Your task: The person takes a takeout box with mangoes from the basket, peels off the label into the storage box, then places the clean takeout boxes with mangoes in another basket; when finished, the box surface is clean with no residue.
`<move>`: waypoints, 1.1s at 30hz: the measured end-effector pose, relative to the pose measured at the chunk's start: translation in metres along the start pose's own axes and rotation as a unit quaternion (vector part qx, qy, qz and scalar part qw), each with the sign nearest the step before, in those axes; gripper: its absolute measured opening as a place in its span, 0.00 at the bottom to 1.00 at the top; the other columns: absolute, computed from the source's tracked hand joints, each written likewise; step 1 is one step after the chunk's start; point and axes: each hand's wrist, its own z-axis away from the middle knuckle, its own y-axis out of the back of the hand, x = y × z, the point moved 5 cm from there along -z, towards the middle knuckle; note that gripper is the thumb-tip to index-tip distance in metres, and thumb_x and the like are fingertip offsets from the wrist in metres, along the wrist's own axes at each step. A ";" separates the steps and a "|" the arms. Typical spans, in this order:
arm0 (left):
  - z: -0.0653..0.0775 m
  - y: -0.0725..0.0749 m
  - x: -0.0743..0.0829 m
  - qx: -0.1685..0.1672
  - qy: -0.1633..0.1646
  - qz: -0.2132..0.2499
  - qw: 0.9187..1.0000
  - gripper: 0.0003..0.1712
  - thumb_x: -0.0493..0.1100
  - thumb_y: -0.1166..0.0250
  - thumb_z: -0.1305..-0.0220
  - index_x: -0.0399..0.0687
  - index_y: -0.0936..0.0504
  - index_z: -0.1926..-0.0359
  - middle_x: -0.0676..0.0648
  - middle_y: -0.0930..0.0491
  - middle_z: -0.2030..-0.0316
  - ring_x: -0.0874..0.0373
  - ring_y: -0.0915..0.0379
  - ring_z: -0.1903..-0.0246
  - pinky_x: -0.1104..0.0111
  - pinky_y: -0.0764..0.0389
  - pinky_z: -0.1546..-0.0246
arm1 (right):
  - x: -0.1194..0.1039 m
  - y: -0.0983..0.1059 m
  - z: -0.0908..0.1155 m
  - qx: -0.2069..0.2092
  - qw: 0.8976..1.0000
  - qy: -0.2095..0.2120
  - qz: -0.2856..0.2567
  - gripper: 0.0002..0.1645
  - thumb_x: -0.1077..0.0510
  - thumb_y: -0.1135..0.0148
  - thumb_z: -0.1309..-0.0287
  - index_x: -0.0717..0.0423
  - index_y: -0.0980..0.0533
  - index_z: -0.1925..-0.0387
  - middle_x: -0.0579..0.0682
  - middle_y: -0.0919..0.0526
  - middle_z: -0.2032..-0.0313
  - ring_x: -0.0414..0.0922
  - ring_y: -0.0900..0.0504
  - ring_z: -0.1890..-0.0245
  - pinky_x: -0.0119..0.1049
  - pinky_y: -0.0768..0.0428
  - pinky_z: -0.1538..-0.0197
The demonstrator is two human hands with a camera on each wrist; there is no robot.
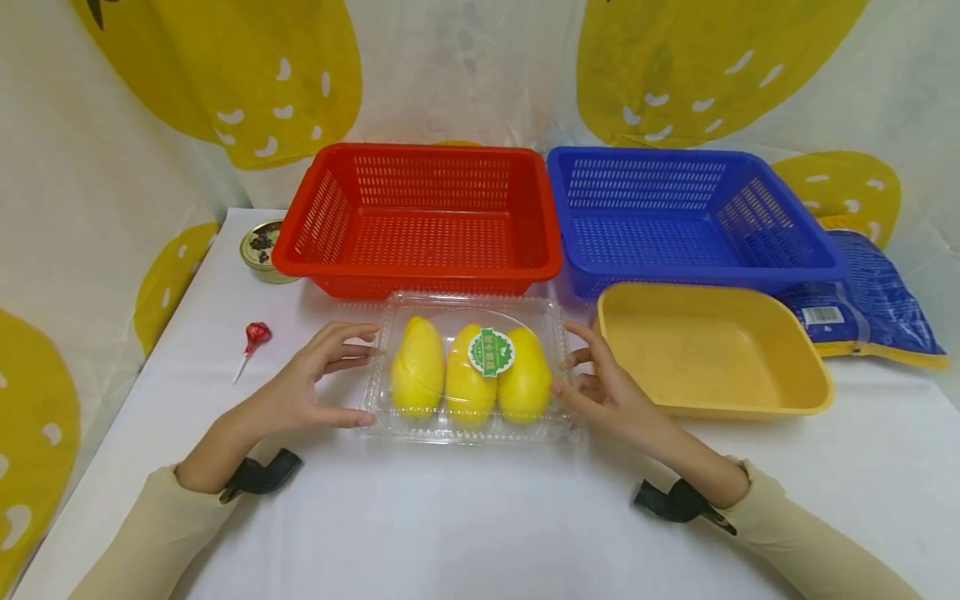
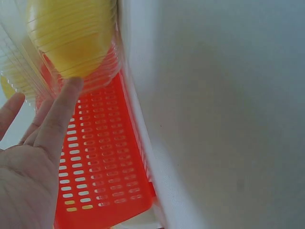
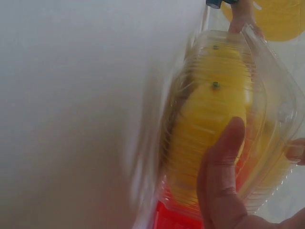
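A clear plastic box (image 1: 382, 427) holding several yellow mangoes (image 1: 417, 367) sits in the middle of the white table, with a green-and-white sticker (image 1: 491, 352) on its lid. My left hand (image 1: 311, 379) touches the box's left side with fairly straight, spread fingers, its thumb at the front corner. In the left wrist view, a fingertip (image 2: 75, 82) meets the ridged plastic. On the other side my right hand (image 1: 603, 379) holds the right edge. One of its fingers (image 3: 228, 143) presses the box's side in the right wrist view; another digit lies across the lid.
Behind the box stand a red basket (image 1: 431, 271) and a blue basket (image 1: 701, 272). A yellow tray (image 1: 712, 358) is close to my right hand, with a blue packet (image 1: 862, 292) behind it. A red lollipop (image 1: 257, 335) and a round tin (image 1: 260, 248) are at left.
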 end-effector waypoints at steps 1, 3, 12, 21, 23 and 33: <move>0.000 0.000 0.000 -0.001 0.006 -0.002 1.000 0.56 0.37 0.19 0.59 0.49 0.39 0.30 0.48 0.37 0.37 0.51 0.30 0.40 0.74 0.28 0.41 | -0.001 0.000 0.000 -0.002 1.000 0.004 0.008 0.44 0.64 0.40 0.36 0.53 0.53 0.27 0.64 0.32 0.52 0.43 0.22 0.70 0.28 0.19 0.63; 0.001 0.000 0.000 -0.003 0.012 -0.005 1.000 0.56 0.38 0.19 0.59 0.50 0.39 0.30 0.48 0.37 0.37 0.50 0.29 0.41 0.74 0.28 0.41 | -0.002 0.000 0.000 -0.002 1.000 0.010 0.028 0.44 0.64 0.40 0.36 0.54 0.53 0.27 0.63 0.31 0.54 0.42 0.22 0.72 0.28 0.19 0.65; 0.002 0.003 0.000 -0.005 0.010 -0.042 0.999 0.56 0.41 0.19 0.58 0.52 0.40 0.29 0.49 0.36 0.37 0.54 0.27 0.44 0.62 0.24 0.41 | -0.021 0.006 -0.003 0.019 0.976 0.018 0.215 0.43 0.53 0.34 0.40 0.54 0.44 0.30 0.52 0.35 0.71 0.42 0.33 0.76 0.29 0.31 0.76; 0.001 0.004 -0.002 0.001 0.001 -0.094 0.996 0.55 0.47 0.18 0.59 0.53 0.36 0.31 0.52 0.35 0.35 0.59 0.39 0.37 0.57 0.28 0.40 | -0.041 0.010 -0.010 0.066 0.954 0.084 0.280 0.30 0.53 0.26 0.50 0.54 0.25 0.44 0.48 0.31 0.72 0.43 0.32 0.73 0.30 0.34 0.75; -0.001 0.005 -0.002 0.003 0.004 -0.097 0.995 0.53 0.46 0.19 0.58 0.53 0.36 0.31 0.52 0.35 0.35 0.60 0.41 0.37 0.53 0.29 0.40 | -0.044 0.009 -0.012 0.080 0.952 0.114 0.272 0.23 0.57 0.26 0.51 0.55 0.20 0.52 0.47 0.30 0.72 0.43 0.31 0.72 0.30 0.33 0.74; -0.016 -0.001 -0.003 -0.003 0.031 -0.100 0.995 0.48 0.48 0.30 0.42 0.60 0.47 0.25 0.50 0.45 0.28 0.51 0.53 0.29 0.37 0.41 0.35 | -0.054 -0.003 -0.026 0.109 0.945 0.233 0.204 0.11 0.69 0.27 0.56 0.59 0.16 0.66 0.48 0.25 0.71 0.43 0.28 0.71 0.31 0.26 0.69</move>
